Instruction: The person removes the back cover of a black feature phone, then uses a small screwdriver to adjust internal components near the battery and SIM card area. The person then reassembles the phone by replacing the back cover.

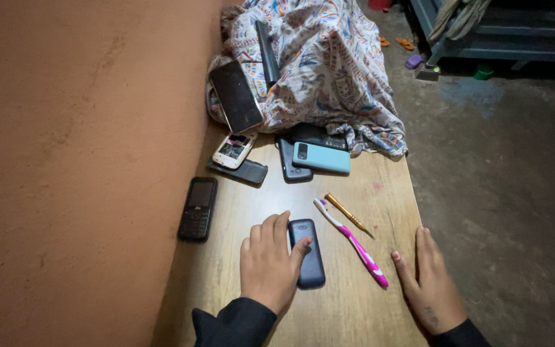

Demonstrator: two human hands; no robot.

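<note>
On the wooden counter (pixel 245 302), the left hand (pixel 268 266) lies palm-down, its thumb and fingers touching the dark blue phone (pixel 306 252) lying face-down near the front edge. The right hand (pixel 430 283) rests flat and empty at the counter's right edge. Between them lies a pink toothbrush (pixel 351 241), a gold screwdriver (pixel 348 214) just beside it. More phones crowd the patterned cloth (pixel 329 71) beyond.

toothbrush (pixel 352 242) lies between keypad phone (pixel 306 252) and screwdriver (pixel 349 215).
</note>
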